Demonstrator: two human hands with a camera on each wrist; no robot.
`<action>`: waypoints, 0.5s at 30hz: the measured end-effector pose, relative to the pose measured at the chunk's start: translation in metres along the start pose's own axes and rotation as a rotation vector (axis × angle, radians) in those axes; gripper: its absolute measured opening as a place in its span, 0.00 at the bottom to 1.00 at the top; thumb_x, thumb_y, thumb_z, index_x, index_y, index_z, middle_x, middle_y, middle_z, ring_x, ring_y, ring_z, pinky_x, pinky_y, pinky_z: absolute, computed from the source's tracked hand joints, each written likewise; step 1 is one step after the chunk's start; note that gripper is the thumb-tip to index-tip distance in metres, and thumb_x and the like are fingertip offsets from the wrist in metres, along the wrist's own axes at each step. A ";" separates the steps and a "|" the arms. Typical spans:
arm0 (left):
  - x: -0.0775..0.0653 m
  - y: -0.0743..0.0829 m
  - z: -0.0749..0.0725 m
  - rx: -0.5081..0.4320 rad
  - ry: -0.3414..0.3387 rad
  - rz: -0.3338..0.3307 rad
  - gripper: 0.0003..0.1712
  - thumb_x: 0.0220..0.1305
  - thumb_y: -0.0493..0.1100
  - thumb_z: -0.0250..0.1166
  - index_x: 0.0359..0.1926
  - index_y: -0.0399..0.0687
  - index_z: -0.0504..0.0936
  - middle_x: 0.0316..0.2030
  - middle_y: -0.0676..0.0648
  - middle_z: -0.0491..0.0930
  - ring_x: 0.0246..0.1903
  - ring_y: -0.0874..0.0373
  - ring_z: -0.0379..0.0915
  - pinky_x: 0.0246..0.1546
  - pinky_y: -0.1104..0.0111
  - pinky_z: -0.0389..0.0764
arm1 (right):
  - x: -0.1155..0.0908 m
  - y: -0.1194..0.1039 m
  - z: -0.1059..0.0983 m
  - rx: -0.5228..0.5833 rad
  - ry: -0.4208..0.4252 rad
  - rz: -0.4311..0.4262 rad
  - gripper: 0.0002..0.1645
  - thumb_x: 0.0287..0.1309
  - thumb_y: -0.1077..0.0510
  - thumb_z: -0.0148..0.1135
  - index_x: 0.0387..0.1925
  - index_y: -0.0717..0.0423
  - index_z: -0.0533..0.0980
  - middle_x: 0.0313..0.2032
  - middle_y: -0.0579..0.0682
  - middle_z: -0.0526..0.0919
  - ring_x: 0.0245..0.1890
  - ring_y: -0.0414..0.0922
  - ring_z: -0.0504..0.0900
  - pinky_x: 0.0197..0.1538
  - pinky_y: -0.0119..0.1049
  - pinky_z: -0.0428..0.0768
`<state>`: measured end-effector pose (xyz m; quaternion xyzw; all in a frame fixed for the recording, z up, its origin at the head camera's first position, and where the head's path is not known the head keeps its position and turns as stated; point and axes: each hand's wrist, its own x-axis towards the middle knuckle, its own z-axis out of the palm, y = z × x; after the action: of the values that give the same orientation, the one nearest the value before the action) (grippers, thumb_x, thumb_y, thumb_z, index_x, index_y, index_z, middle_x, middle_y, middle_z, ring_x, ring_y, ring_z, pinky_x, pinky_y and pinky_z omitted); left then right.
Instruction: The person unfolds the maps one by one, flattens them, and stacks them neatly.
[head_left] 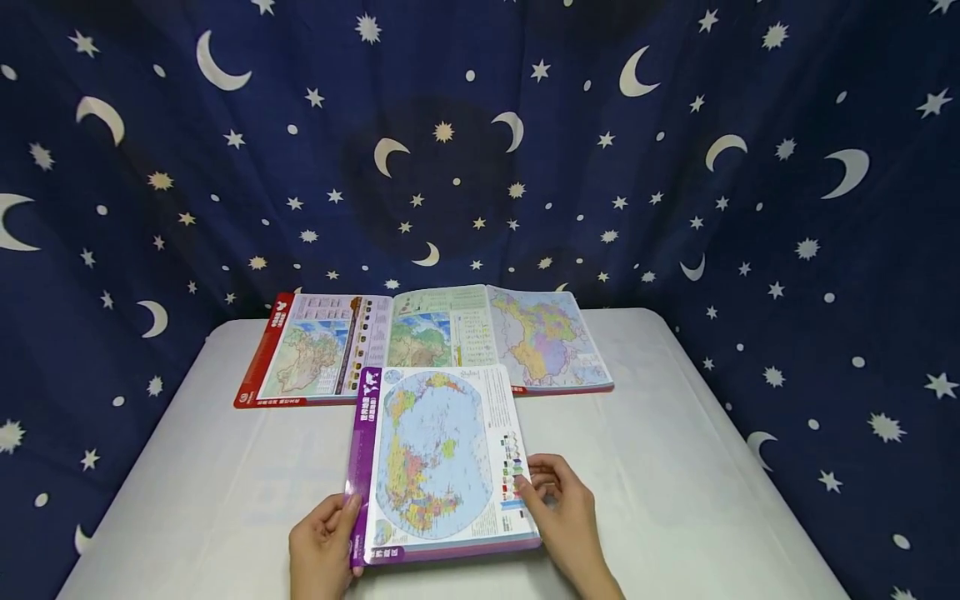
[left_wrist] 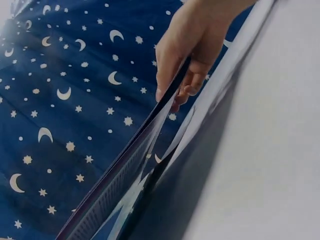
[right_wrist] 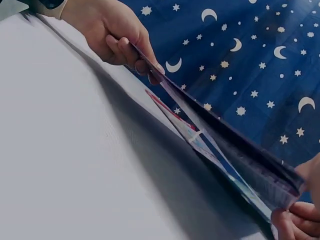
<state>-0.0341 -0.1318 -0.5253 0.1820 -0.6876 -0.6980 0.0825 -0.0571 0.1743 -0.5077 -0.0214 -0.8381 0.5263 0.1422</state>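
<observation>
A folded world map with a purple border is held up in front, its lower edge towards the camera. At its lower left corner, my left hand pinches the purple edge, thumb on top. The right hand grips the opposite edge, its thumb on the printed face and fingers partly hidden. Both wrist views show the folded layers spread a little apart above the white surface. Just behind lies a red-edged map, opened to several panels; the world map covers part of its near edge.
A white table lies beneath both maps. Dark blue curtain, printed with moons and stars, surrounds the table at the back and sides. The red-edged map reaches close to the table's far edge.
</observation>
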 end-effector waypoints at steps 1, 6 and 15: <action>0.002 0.000 0.002 -0.008 0.001 -0.008 0.18 0.76 0.44 0.66 0.45 0.28 0.84 0.24 0.41 0.88 0.04 0.57 0.69 0.02 0.63 0.72 | 0.001 0.001 0.001 -0.004 -0.002 0.013 0.16 0.58 0.61 0.79 0.46 0.52 0.82 0.33 0.41 0.86 0.31 0.38 0.83 0.35 0.27 0.82; 0.012 -0.002 0.007 -0.055 -0.004 -0.053 0.17 0.76 0.43 0.65 0.46 0.29 0.84 0.26 0.40 0.89 0.06 0.59 0.69 0.02 0.66 0.70 | 0.004 0.006 0.003 -0.029 -0.039 0.068 0.12 0.59 0.56 0.79 0.39 0.49 0.81 0.28 0.41 0.83 0.24 0.38 0.80 0.34 0.28 0.79; 0.027 -0.003 0.013 -0.044 -0.019 -0.042 0.22 0.76 0.47 0.66 0.50 0.27 0.84 0.26 0.43 0.88 0.05 0.60 0.66 0.03 0.68 0.70 | 0.015 0.012 0.002 -0.079 -0.084 0.009 0.11 0.67 0.52 0.73 0.33 0.46 0.77 0.28 0.39 0.81 0.20 0.37 0.76 0.26 0.29 0.74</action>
<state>-0.0631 -0.1297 -0.5320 0.1879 -0.6690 -0.7162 0.0650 -0.0736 0.1811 -0.5155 -0.0087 -0.8633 0.4940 0.1034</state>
